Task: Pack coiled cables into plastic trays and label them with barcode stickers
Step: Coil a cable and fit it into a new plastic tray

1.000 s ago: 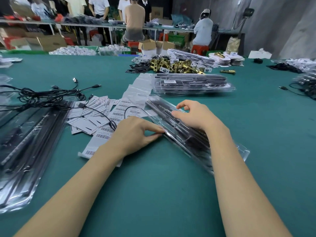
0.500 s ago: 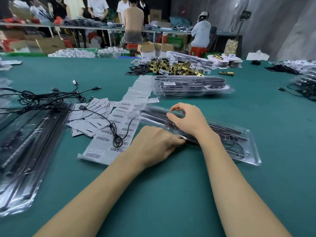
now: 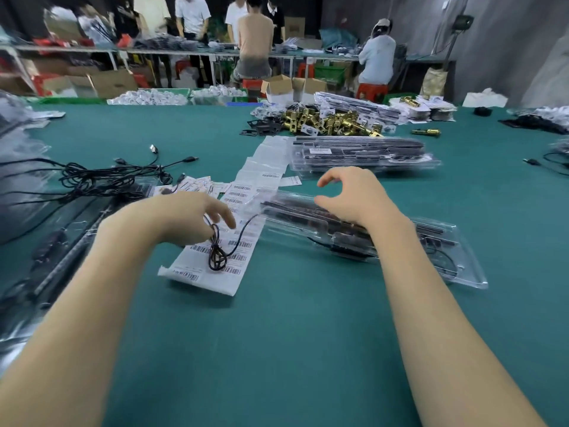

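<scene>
Black cable [image 3: 229, 241] hangs from left hand [image 3: 181, 217], fingers curled round its strand; coil knot rests on barcode sticker sheet [image 3: 215, 263]. Right hand [image 3: 351, 195] hovers over clear plastic tray [image 3: 431, 260] at 3 o'clock, thumb and fingers apart, gripping nothing. Risks, judged: coil loosening while lifted; cable dragging sheet off table [image 3: 292, 334]; tray sliding unpinned. Finished tray stack [image 3: 363, 155] at 12 o'clock.

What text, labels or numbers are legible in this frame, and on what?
None can be read.
Barcode sticker strip: bars show, the digits are too small and blurred.
Loose cards: print blurred.
White label on the stacked trays: unreadable.
Clear tray under the right hand: no print visible.
</scene>
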Available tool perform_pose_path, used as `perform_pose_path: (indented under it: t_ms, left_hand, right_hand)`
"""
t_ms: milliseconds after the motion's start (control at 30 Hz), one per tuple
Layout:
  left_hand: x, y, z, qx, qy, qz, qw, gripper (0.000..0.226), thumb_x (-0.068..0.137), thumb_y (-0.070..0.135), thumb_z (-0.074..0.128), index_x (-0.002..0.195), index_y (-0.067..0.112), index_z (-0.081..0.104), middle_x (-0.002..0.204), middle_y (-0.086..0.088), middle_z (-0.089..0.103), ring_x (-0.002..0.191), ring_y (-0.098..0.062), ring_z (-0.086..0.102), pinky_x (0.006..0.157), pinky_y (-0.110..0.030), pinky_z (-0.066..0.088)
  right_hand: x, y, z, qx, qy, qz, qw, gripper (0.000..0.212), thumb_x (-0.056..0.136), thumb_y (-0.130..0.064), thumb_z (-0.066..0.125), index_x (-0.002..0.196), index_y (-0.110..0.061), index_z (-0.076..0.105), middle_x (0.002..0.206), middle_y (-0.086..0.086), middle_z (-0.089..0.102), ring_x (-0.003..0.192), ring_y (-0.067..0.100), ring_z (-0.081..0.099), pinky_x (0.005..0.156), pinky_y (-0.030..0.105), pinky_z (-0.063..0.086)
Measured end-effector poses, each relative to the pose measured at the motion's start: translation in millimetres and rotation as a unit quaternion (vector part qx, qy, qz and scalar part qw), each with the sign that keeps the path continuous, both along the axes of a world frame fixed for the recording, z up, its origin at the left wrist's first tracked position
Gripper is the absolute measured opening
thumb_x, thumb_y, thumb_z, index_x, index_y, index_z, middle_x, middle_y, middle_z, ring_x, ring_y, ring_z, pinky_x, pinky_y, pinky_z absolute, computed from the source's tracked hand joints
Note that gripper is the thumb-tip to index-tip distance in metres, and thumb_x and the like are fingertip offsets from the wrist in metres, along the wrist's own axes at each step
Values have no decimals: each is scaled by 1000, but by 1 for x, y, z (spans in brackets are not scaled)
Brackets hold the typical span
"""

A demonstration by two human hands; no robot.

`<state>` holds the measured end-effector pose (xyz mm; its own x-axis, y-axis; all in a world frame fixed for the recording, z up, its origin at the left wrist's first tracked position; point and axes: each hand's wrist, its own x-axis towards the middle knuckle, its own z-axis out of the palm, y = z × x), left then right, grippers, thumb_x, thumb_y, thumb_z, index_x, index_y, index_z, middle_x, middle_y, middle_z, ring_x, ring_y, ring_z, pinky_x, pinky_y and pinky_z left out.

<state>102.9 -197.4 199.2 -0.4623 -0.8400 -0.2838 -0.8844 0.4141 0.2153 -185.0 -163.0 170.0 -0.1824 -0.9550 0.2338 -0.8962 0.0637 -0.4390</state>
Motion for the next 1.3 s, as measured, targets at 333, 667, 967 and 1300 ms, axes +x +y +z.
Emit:
perform_pose_path:
  t_ms: [333, 667, 967, 1300]
  left_hand:
    - [-10, -2, -20, -68, 60, -27, 996, 22, 78, 16, 73, 86, 34, 66, 88, 7, 62, 86, -14, 57, 67, -25, 44]
    - [-3, -2, 2, 34, 268, -68, 960, 14, 90, 27, 70, 93, 36, 60, 88, 7, 73, 77, -14, 66, 72, -35, 50]
    - [-41, 13, -8, -51, 309, -112, 943, 10, 89, 27, 69, 94, 30, 61, 88, 13, 69, 65, -6, 53, 68, -26, 45]
    - [-62, 27, -17, -28, 416, -120, 901, 44, 79, 36, 82, 109, 23, 52, 90, 6, 73, 86, -8, 65, 80, -15, 49]
  right_hand:
    - [48, -5, -13, 69, -81, 87, 990, 11, 84, -34, 72, 95, -33, 69, 91, -16, 65, 86, 2, 61, 66, 15, 44]
    - [48, -2, -10, 62, -109, 92, 988, 9, 86, -33, 69, 95, -32, 71, 93, -14, 68, 89, 2, 62, 69, 19, 46]
    - [39, 20, 4, 40, -335, 101, 936, 29, 98, -13, 48, 100, -26, 74, 91, -10, 76, 78, 5, 62, 68, 23, 48]
    - [13, 54, 19, 173, -361, 173, 900, 20, 94, -18, 68, 114, -15, 68, 97, 7, 73, 69, 9, 52, 60, 19, 48]
